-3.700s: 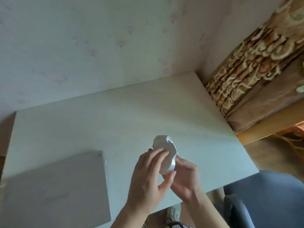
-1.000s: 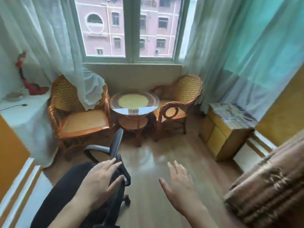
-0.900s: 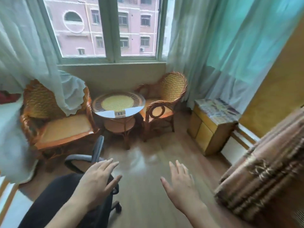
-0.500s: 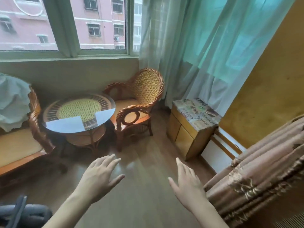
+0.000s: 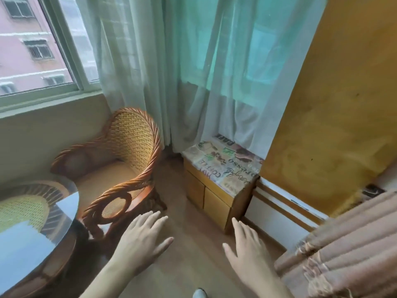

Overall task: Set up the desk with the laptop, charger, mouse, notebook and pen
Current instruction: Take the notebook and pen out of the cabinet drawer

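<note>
My left hand [image 5: 142, 241] and my right hand [image 5: 247, 247] hover palm down over the wooden floor, fingers spread, both holding nothing. The desk, laptop, mouse, charger, notebook and pen are all out of view. I face a window corner of the room, away from the desk.
A wicker armchair [image 5: 120, 168] stands ahead on the left beside a round glass-topped table [image 5: 36, 229]. A low wooden cabinet [image 5: 217, 186] with a printed cover sits against the yellow wall [image 5: 333, 125]. Sheer curtains [image 5: 193, 72] hang behind. Brown pleated fabric [image 5: 343, 250] lies at lower right.
The view has swung right across the room: the office chair and left wicker chair have left the frame, the cabinet has come nearer. Both hands stay open and empty.
</note>
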